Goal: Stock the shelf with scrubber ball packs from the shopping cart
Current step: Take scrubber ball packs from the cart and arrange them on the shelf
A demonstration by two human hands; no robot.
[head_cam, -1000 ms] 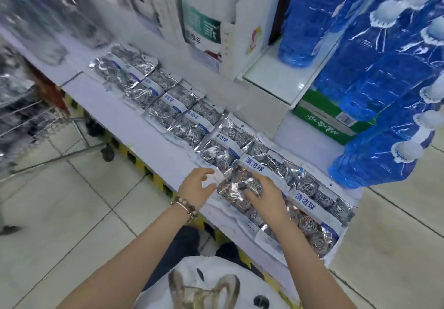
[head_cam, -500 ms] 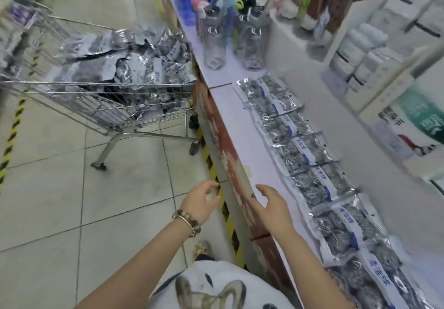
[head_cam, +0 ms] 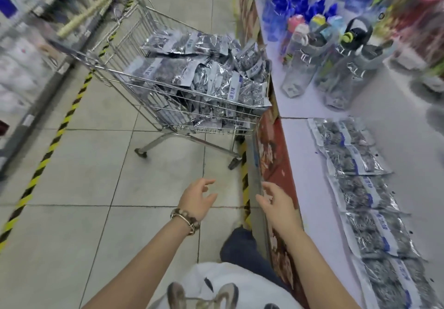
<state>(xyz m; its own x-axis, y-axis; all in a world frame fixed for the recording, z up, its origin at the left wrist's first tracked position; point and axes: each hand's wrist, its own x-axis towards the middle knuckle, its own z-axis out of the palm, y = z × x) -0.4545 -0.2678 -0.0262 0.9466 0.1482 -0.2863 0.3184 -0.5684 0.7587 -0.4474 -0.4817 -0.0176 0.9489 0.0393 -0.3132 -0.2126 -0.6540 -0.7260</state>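
Observation:
A metal shopping cart (head_cam: 134, 85) stands ahead on the tiled floor, heaped with silver scrubber ball packs (head_cam: 204, 73). A row of the same packs (head_cam: 360, 188) lies flat along the white shelf (head_cam: 310, 169) on my right, running toward me. My left hand (head_cam: 198, 199), with a bead bracelet at the wrist, hovers empty over the floor with fingers spread. My right hand (head_cam: 276, 203) is also empty and open, next to the shelf's red front edge, well short of the cart.
Clear water bottles (head_cam: 300, 68) and blue bottles (head_cam: 290, 3) stand on the shelf beyond the packs. A yellow-black hazard stripe (head_cam: 48, 150) runs along the floor at left, with another shelf unit blurred at far left. My knee (head_cam: 240, 244) is below the hands.
My view has swung left from the shelf's packs toward the cart. Both hands let go of the pack on the shelf and now hang empty in the aisle.

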